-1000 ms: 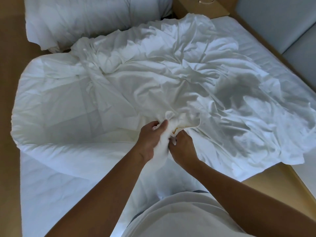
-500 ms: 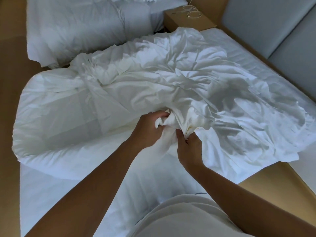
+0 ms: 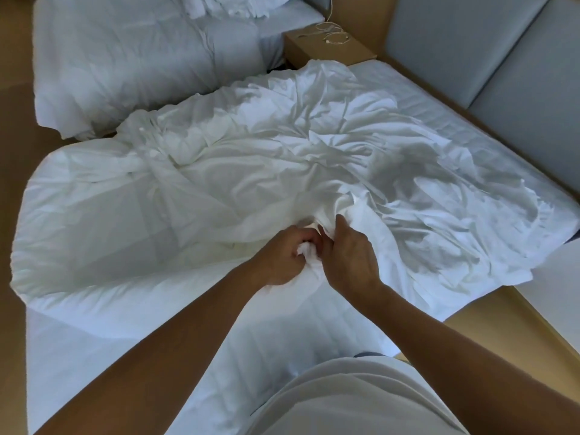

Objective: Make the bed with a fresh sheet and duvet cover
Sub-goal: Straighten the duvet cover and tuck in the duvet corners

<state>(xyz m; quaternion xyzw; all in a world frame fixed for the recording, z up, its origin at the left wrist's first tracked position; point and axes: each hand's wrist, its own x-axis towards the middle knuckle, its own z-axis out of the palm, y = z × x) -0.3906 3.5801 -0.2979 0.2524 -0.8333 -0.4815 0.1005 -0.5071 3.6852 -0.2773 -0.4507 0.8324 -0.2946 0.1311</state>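
Note:
A crumpled white duvet cover [image 3: 282, 158] lies spread over the bed, partly drawn over a quilted white duvet [image 3: 88, 221] on the left. Below them the mattress carries a white sheet [image 3: 131, 350]. My left hand [image 3: 282, 259] grips a bunched wad of the cover's near edge. My right hand [image 3: 348, 255] is right beside it, fingers curled into the same fold of fabric; its fingertips are hidden in the cloth.
A second bed [image 3: 131, 58] with white bedding stands at the back left. Between the beds is a wooden nightstand [image 3: 329, 48] with a coiled cable on it. A grey padded headboard [image 3: 486, 58] runs along the right. Wooden floor [image 3: 12, 120] lies to the left.
Both hands have shifted a little along the cover's edge and sit closer together, the left now wrapped round a tighter wad. The view has tilted up, showing more of the far bed and nightstand.

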